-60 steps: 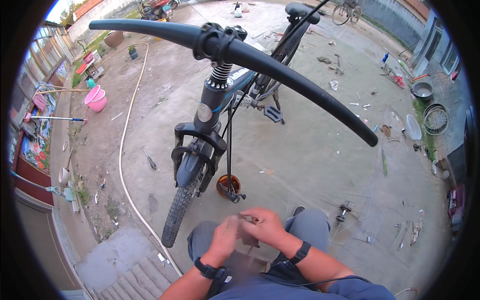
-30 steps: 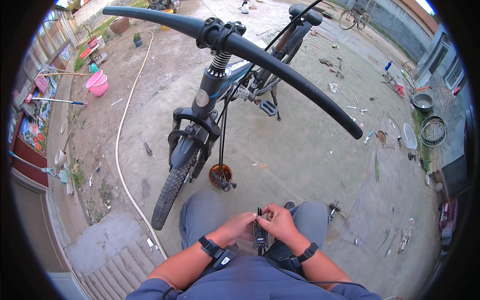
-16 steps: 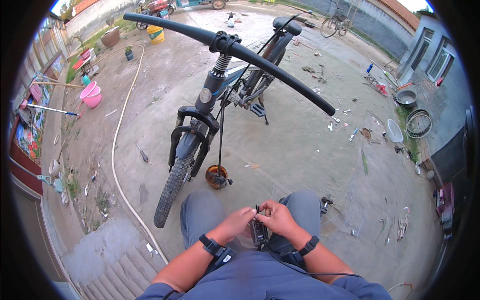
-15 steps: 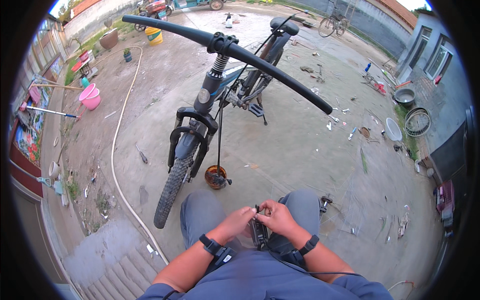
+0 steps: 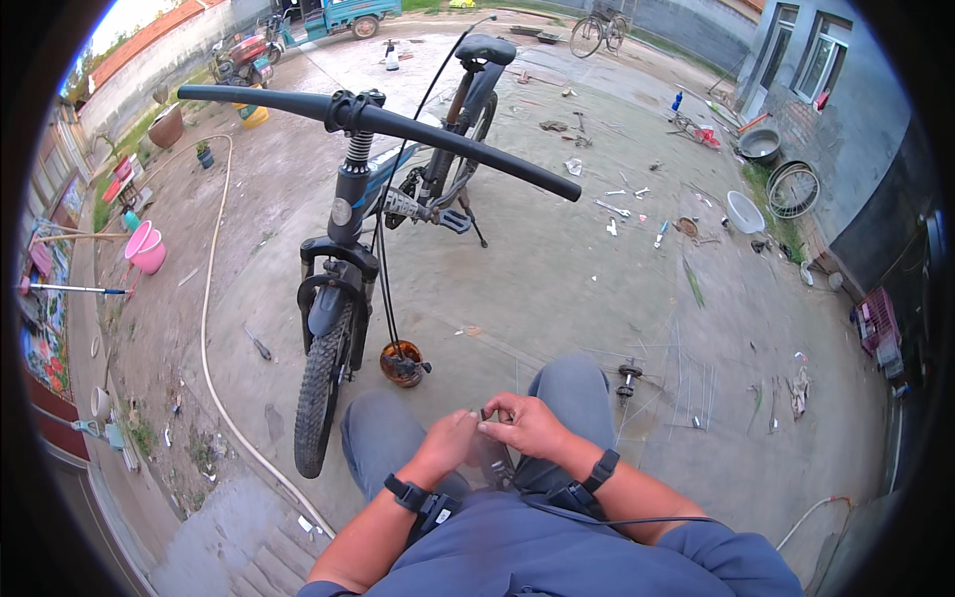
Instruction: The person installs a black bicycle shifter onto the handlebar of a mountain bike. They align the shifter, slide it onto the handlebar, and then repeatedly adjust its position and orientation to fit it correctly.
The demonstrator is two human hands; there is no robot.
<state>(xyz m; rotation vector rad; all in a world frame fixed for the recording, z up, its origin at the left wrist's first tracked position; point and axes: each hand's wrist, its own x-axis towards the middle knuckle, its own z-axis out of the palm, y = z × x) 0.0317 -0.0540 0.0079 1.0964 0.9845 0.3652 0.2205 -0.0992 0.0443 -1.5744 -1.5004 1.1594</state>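
Observation:
My left hand [image 5: 452, 440] and my right hand [image 5: 529, 426] meet between my knees, fingers pinched together at the tips. Something small and dark shows between them, mostly covered by the fingers; its kind cannot be made out. Ahead of me stands a bicycle [image 5: 350, 189] on its kickstand, its front tyre [image 5: 323, 398] just left of my left knee. The black handlebar [image 5: 468, 149] carries no grips. Black cables run down from the bicycle into a rusty orange bowl [image 5: 402, 366], where dark parts rest.
Right of my knee lie a wheel hub [image 5: 629, 378] and loose spokes [image 5: 686, 393]. Spanners [image 5: 613, 208] and small parts are scattered farther right. A screwdriver [image 5: 258, 343] and a pale hose [image 5: 211, 298] lie to the left. Pink buckets [image 5: 147, 249] stand beyond.
The view has turned to the right, so the bicycle sits farther left and the hub and spokes show more fully. The dark long thing beneath my hands is less visible. Both hands remain together.

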